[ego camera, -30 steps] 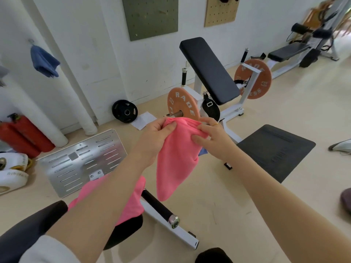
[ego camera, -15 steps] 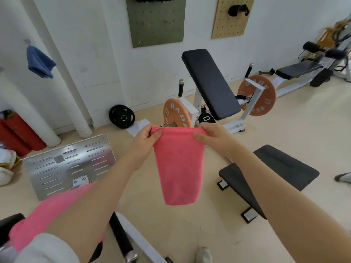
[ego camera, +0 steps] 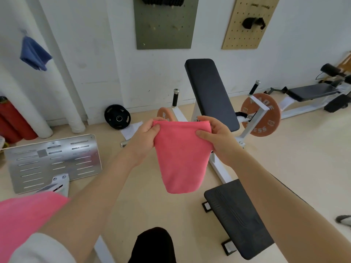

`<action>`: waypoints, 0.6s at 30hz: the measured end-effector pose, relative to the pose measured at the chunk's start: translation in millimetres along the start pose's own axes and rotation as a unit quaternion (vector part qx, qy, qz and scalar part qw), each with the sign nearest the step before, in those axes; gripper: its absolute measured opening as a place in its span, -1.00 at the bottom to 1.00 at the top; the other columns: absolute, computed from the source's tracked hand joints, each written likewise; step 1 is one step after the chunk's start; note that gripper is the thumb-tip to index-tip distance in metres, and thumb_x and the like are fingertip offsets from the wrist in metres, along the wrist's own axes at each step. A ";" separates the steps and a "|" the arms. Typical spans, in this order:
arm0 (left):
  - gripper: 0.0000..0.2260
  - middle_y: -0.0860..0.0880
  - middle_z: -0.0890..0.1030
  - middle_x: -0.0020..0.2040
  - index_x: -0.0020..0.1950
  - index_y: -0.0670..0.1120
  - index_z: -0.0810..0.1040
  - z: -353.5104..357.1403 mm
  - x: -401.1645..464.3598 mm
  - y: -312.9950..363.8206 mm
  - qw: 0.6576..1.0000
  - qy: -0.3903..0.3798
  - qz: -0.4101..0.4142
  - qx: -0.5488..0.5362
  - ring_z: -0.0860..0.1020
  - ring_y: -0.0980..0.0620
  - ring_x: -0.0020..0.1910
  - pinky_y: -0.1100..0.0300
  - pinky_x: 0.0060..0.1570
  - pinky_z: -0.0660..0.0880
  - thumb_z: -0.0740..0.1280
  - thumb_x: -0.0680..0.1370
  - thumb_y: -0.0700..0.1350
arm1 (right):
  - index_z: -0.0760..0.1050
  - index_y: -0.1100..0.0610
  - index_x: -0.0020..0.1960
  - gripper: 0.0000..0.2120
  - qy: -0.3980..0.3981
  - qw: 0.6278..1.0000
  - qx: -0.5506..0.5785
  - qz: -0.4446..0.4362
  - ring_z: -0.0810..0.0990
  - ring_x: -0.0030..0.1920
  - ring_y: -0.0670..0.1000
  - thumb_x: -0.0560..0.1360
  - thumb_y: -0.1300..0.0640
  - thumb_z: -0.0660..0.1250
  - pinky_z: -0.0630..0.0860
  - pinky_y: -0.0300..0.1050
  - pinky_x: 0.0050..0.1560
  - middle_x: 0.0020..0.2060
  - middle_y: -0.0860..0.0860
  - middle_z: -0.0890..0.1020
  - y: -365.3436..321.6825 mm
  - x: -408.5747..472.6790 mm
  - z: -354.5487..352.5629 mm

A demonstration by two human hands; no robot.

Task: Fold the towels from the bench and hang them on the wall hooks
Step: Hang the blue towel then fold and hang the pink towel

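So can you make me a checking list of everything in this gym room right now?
Surface: beige floor, mostly bare.
Job's things: folded pink towel held up; another pink towel lower left; blue towel hanging on wall.
Clutter: metal plate, black weight, paper sheet.
Grippers: left hand and right hand pinch the top corners.
Cables: nothing seen.
Surroundings: padded bench, two pegboards, red cylinders.

An olive-green pegboard (ego camera: 165, 25) hangs at upper centre, a tan wooden pegboard (ego camera: 247, 35) to its right. A black round weight plate (ego camera: 117, 116) leans against the white wall left of centre. A perforated silver metal panel (ego camera: 53, 162) lies on the beige floor at left, red cylinders (ego camera: 13, 122) at the left edge. An orange weight plate (ego camera: 261, 118) sits at right.
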State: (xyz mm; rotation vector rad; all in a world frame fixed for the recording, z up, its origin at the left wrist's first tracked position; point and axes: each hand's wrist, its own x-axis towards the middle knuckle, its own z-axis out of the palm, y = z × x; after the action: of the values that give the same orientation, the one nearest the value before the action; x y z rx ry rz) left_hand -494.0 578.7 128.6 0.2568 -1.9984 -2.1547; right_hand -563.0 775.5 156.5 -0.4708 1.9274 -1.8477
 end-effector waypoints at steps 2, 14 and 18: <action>-0.75 0.07 0.48 -0.10 0.02 0.10 0.48 4.8 12.4 9.5 1.000 0.005 0.011 0.015 0.43 0.14 -0.15 0.18 -0.07 0.40 0.07 0.63 -0.18 | 0.54 0.12 0.06 -0.84 -0.003 0.998 0.046 0.038 0.61 -0.08 0.04 0.50 0.26 0.30 0.57 -0.06 0.04 -0.11 0.03 0.64 -0.5 11.6 -6.6; -0.63 0.05 0.55 0.14 0.02 0.01 0.59 -57.5 109.9 -11.5 0.950 0.110 -0.168 -0.239 0.47 0.13 0.11 0.21 0.12 0.39 0.39 0.38 0.25 | 0.52 0.12 0.12 -0.76 -0.079 0.962 0.207 0.162 0.67 -0.26 -0.04 0.54 0.03 0.23 0.60 -0.19 -0.29 -0.22 0.02 0.69 -9.4 142.2 31.3; -0.44 0.04 0.71 -0.16 -0.18 0.03 0.71 -79.7 136.2 -23.0 0.942 0.072 -0.175 -0.278 0.66 0.13 -0.22 0.15 -0.06 0.45 0.05 0.50 0.35 | 0.53 0.15 0.13 -0.70 -0.078 0.954 0.194 0.214 0.67 -0.28 -0.02 0.52 -0.03 0.26 0.58 -0.15 -0.23 -0.27 0.03 0.70 -12.8 215.3 60.5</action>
State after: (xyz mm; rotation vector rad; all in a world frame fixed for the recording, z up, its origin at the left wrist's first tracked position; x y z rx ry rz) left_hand -605.8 468.7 100.1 0.6940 -1.2614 -2.7124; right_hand -715.2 611.3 152.7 -0.0597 1.3795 -1.7716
